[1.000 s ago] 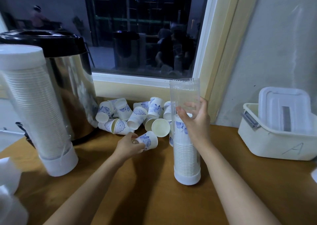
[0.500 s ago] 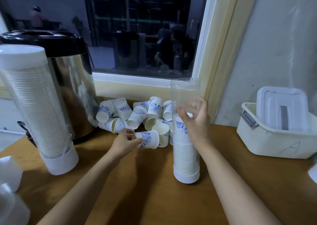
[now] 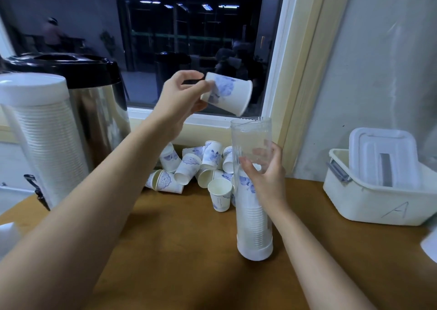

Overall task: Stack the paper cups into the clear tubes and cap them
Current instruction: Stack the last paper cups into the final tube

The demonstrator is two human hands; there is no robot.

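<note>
A clear tube [image 3: 251,134] stands upright on the wooden table, its lower half filled with stacked paper cups and its bottom closed by a white cap [image 3: 255,253]. My right hand [image 3: 267,177] grips the tube around its middle. My left hand [image 3: 182,96] holds a white paper cup with a blue print [image 3: 228,94] by its base, tilted on its side, above and left of the tube's open top. A pile of loose paper cups [image 3: 189,167] lies against the window sill behind the tube. One cup [image 3: 220,195] stands upright beside the tube.
A full, capped tube of cups [image 3: 42,139] stands at the left in front of a steel urn with a black lid [image 3: 94,101]. A white bin marked "A" [image 3: 383,200] with a lid inside sits at the right. White objects show at both lower frame edges.
My left hand has lifted a cup from the pile up to above the tube's opening. Another cup now stands upright beside the tube. My right hand stays on the tube.
</note>
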